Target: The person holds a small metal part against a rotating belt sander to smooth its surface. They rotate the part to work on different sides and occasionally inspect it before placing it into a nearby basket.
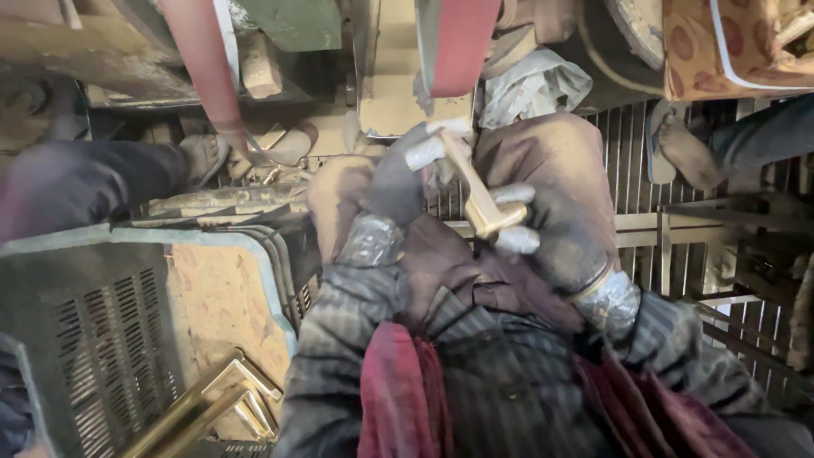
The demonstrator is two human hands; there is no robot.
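Brass piece [480, 197]: a slim bar, long axis running from upper left, near the belt [458, 42], down to lower right, ending in a short crosspiece, so T-shaped overall. Yellow metal, bright on the crosspiece, dull and dusty along the shaft.

Left hand [398, 182]: in a dark, grimy glove with pale worn fingertips, closed around the upper end of the bar, just below the belt. The wrist is wrapped in crinkled silvery tape.

Right hand [551, 203]: in a brown, dust-caked glove, fingers with pale tips curled over the crosspiece and clamped on it. The same silvery tape wraps this wrist. The bar thus spans between the two grips, mid-shaft bare and visible.

Belt: a reddish abrasive band, running vertically at top centre; whether the bar's tip touches it cannot be told.

Sleeves are striped grey cloth; a dark red cloth [407, 399] lies over the lap.

Lower left: a grey slotted plastic crate [102, 339] with more polished brass pieces [212, 403] at its edge.

Underfoot, a metal grating [644, 178]. A sandalled foot [678, 144] of another person rests on it at right.
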